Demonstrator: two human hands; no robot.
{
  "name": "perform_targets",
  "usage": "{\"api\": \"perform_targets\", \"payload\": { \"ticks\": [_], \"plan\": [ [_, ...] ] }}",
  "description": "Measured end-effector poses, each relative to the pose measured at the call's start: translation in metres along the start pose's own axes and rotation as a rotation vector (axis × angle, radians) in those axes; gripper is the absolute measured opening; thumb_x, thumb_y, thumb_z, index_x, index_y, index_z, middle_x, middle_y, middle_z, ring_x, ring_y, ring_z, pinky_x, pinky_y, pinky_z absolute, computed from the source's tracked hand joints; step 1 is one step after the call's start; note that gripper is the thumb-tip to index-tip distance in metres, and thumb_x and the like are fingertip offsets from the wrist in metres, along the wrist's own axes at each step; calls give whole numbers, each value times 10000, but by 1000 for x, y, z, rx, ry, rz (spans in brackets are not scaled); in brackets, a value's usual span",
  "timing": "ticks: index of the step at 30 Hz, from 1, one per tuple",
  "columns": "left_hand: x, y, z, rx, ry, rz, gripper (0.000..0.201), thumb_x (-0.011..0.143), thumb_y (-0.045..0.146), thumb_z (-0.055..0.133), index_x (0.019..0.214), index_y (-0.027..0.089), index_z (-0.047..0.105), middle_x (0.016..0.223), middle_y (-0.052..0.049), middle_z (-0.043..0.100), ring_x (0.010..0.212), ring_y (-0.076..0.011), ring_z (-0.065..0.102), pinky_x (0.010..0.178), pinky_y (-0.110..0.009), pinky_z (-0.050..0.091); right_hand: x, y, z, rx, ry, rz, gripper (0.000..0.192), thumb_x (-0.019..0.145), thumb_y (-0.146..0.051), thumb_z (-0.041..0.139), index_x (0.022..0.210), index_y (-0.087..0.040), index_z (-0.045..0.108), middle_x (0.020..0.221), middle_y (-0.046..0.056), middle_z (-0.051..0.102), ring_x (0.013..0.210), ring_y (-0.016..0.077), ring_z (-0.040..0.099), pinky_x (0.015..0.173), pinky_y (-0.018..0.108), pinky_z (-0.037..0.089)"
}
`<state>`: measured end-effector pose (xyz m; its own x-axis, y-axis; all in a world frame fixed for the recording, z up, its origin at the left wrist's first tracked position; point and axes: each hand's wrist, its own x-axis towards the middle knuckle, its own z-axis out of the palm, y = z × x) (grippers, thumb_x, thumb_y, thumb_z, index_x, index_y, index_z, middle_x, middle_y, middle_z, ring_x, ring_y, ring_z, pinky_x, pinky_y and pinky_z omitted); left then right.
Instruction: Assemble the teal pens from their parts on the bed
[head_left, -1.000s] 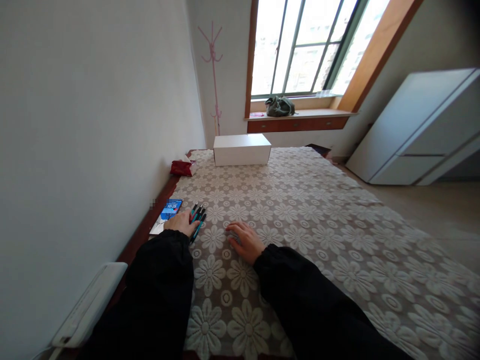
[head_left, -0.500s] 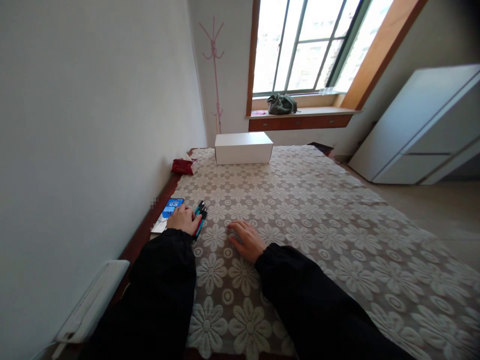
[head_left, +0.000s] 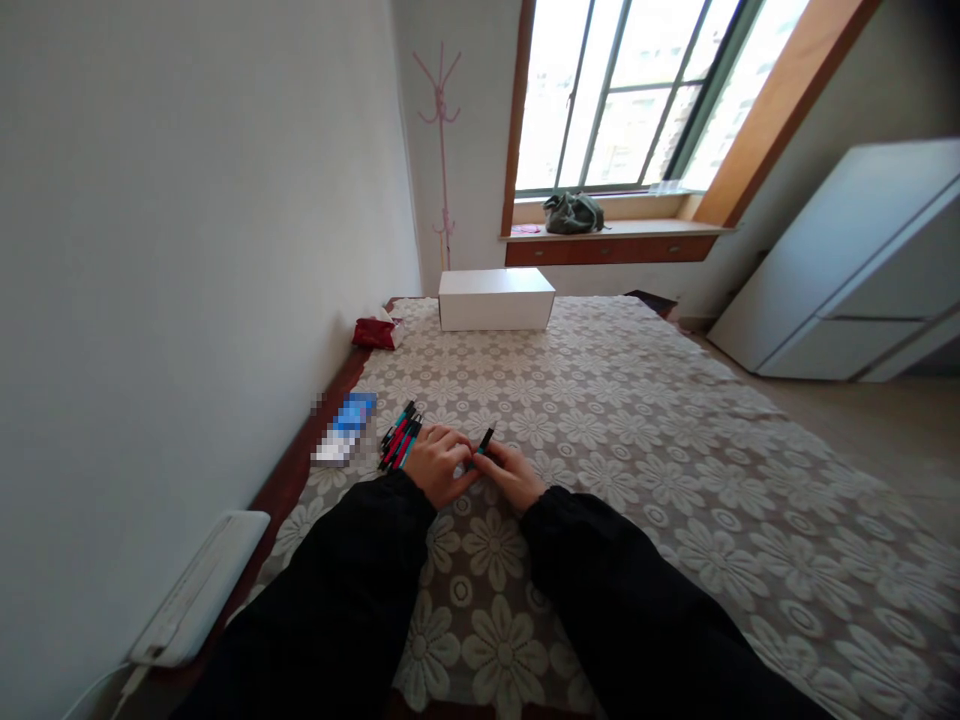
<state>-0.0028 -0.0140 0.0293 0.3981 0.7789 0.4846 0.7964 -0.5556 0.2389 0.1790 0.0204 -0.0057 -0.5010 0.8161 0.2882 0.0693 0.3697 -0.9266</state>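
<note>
Left hand [head_left: 437, 465] closed around a bundle of pens [head_left: 399, 436], tips fanning out up-left, probably gripped as a stock to draw from. Right hand [head_left: 514, 472] pinching a single pen [head_left: 485, 441] just right of the bundle, between fingertips, tilted up, black end free; looks pulled apart from the rest. Both hands touching each other, resting low on the cloth [head_left: 615, 420], likely for support. Pens: slim plastic barrels, teal, red, black, all roughly alike. Cloth: beige lace, raised flower pattern, matte, slightly rumpled right of the bundle. Left of the bundle, at the wall edge: phone [head_left: 346, 427], flat, blue screen, blurred. Beyond the bundle: white box [head_left: 496, 298], rectangular, smooth, closed; red pack [head_left: 377, 332] left of the box, crinkly, contents unclear. Nearer than the bundle, by the wall: white flat slab [head_left: 201, 588], cable attached, purpose unclear.
</note>
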Motion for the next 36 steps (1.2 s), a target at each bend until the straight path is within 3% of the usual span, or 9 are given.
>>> {"api": "perform_targets", "payload": {
  "ticks": [4,8,12,16,20,23,27,30,36],
  "plan": [
    [0,-11,-5,1,-60,-17,206,870,454,723,847,249,725,1138,-38,710,1220,-287,549,1204,-554,225,1,0,-6,122,152,101,454,927,-635,528,833,-205,642,813,34,695,787,209,633,768,320,496],
    [-2,-39,-14,114,-138,-248,182,779,164,681,945,233,711,1270,-57,665,1342,-317,460,1224,-602,131,1,4,-7,206,241,183,450,916,-657,514,802,-225,568,671,5,648,619,174,575,614,285,448],
    [-5,-62,-15,169,-186,-443,325,708,49,592,964,215,706,1348,-64,624,1350,-311,456,1170,-531,311,-1,6,-4,189,195,186,443,896,-658,534,854,-220,592,611,-17,596,538,153,512,535,268,388],
    [-6,-69,-11,177,-219,-450,398,751,65,556,1095,202,700,1419,-56,583,1340,-274,465,1125,-428,398,-2,4,-2,105,126,197,483,886,-672,526,903,-204,643,532,-59,446,457,128,413,468,256,304],
    [-8,-71,-7,219,-247,-482,702,779,61,523,1464,215,498,1521,-36,499,1380,-274,425,1144,-416,379,-1,-1,-8,-35,49,179,523,884,-691,515,925,-192,667,553,-58,408,475,125,386,475,256,262],
    [-12,-73,-3,246,-268,-474,773,799,50,498,1542,234,393,1576,-28,427,1383,-281,424,1117,-428,411,-3,-7,-19,-213,92,141,480,927,-640,462,902,-201,655,585,-35,453,548,153,458,539,270,320],
    [-10,-64,-5,283,-120,-481,630,882,146,498,1508,184,438,1582,-106,405,1378,-360,417,1082,-545,423,-19,-8,-37,-503,114,133,332,998,-427,340,945,-239,608,687,5,583,687,206,586,660,304,400],
    [-4,-45,-11,218,15,-356,540,880,165,530,1419,193,526,1495,-116,510,1402,-341,395,1156,-546,343,-31,-3,-48,-666,34,115,289,1001,-339,328,933,-240,592,806,36,653,793,224,635,734,319,439],
    [0,6,-3,-77,-121,-16,416,855,190,648,1265,233,593,1267,-76,654,1238,-273,550,1081,-434,436,-40,2,-54,-842,-181,-41,269,1025,-334,375,1095,-233,614,1013,69,680,854,224,656,729,313,457]
  ]
}}
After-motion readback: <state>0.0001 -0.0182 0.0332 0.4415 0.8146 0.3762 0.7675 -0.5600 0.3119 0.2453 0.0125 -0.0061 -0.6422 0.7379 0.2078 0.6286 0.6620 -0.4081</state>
